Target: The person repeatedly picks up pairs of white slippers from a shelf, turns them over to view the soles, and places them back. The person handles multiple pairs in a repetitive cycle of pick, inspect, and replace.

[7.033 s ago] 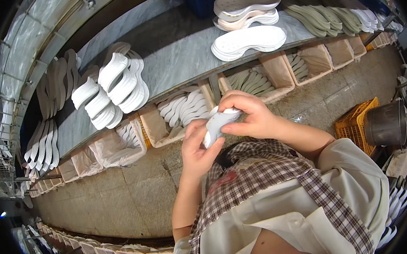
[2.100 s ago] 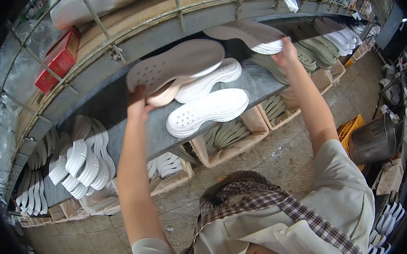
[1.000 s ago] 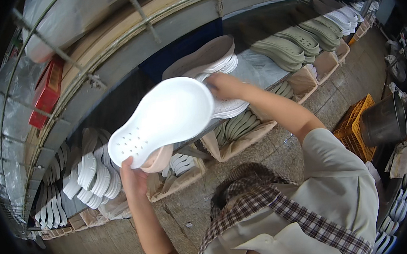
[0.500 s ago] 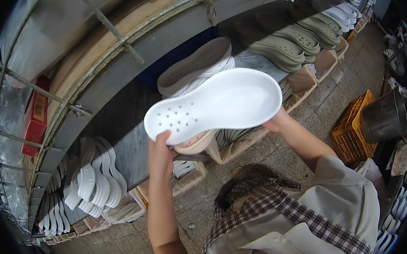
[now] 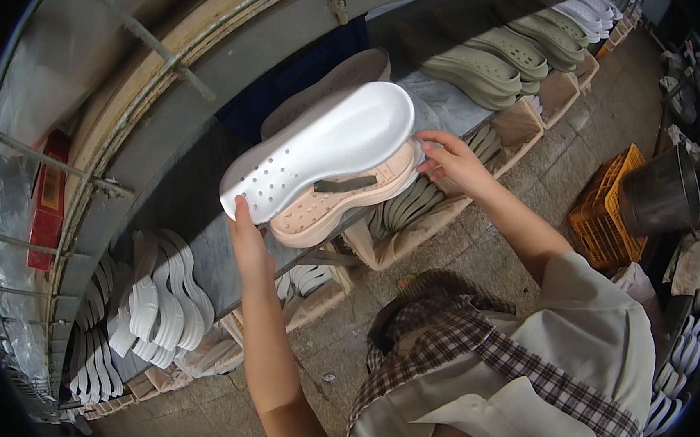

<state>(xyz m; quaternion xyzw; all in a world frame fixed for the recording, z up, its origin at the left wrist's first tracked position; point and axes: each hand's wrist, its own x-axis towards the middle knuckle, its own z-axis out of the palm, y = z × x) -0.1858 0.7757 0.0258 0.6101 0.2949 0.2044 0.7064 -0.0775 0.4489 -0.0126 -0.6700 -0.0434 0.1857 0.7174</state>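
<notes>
A white shoe sole (image 5: 335,137) with small holes at its toe end is tilted in front of me. My left hand (image 5: 251,247) grips that toe end, thumb on top. My right hand (image 5: 453,165) is beside the heel ends of the soles, fingers apart, and seems to hold nothing. Just below the white sole, a pale pink sole (image 5: 309,222) lies at the bench edge with a dark grey strip (image 5: 346,184) on it. Behind the white sole, partly covered by it, is a grey-brown sole (image 5: 323,89).
Olive green soles (image 5: 478,73) stand in a row on the bench (image 5: 232,281) to the right, white soles (image 5: 171,294) to the left. Lined bins (image 5: 516,135) run along the bench's front. A yellow crate (image 5: 608,210) and a black bucket (image 5: 660,194) stand at the right.
The white sole has moved left and tilted, uncovering the pink sole and its dark strip. My right hand has come off the white sole's heel, its fingers now spread.
</notes>
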